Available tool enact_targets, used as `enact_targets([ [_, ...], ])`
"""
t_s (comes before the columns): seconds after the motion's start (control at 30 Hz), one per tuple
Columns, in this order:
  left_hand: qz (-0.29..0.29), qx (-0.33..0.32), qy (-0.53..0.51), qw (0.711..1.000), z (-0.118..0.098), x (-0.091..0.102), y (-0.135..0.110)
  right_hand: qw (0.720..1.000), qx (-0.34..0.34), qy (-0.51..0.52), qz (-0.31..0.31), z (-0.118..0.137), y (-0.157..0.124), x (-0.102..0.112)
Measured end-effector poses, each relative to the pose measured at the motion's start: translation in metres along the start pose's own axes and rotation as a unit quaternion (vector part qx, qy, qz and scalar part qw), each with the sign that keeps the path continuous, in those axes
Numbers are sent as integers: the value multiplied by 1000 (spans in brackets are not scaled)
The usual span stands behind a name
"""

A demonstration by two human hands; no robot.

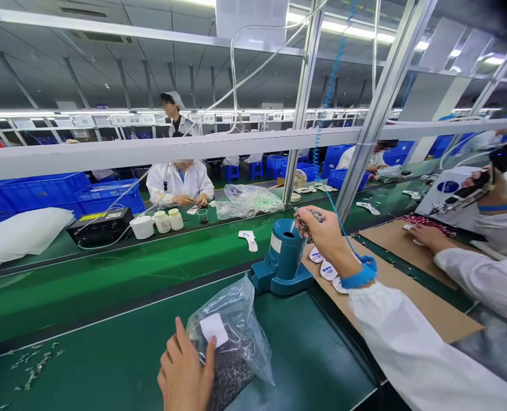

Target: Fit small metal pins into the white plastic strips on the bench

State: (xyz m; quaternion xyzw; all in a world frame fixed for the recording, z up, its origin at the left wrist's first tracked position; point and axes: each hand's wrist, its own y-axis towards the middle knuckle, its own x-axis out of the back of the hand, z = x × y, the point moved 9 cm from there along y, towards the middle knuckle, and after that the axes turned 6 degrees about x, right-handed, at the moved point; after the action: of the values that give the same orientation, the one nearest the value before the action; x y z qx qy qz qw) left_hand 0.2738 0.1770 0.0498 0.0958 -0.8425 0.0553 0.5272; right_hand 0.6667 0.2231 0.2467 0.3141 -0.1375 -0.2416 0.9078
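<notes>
A clear plastic bag [236, 348] of small dark metal screws with a white paper label [214, 330] lies on the green bench. My left hand [187, 365] rests against the bag's left side, fingers spread and thumb near the label. Curled around a handful of small screws [307, 224], my right hand [324, 234] is raised at the upper right edge of a teal round machine [282, 251]. That machine has a hole in its top. A blue band with a coiled cord circles my right wrist.
Loose small metal parts [33, 365] lie at the bench's left. Round printed pieces [328, 270] sit on cardboard [407, 297] to the right. A white curved part [248, 240] lies on the green conveyor [108, 279]. A co-worker's arm [480, 279] is at right; metal posts [365, 108] rise ahead.
</notes>
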Motion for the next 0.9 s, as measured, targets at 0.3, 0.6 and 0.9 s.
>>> enact_targets([
  [0.3, 12, -228, -383, 895, -194, 76, 41, 978, 55, -152, 132, -24, 44, -33],
  [0.6, 111, -219, -462, 852, -340, 15, 77, 926, 123, -278, 225, -15, 35, -52],
  [0.9, 80, -141, -476, 864, -334, -8, 58, 898, 92, -364, 230, -25, 30, -53],
])
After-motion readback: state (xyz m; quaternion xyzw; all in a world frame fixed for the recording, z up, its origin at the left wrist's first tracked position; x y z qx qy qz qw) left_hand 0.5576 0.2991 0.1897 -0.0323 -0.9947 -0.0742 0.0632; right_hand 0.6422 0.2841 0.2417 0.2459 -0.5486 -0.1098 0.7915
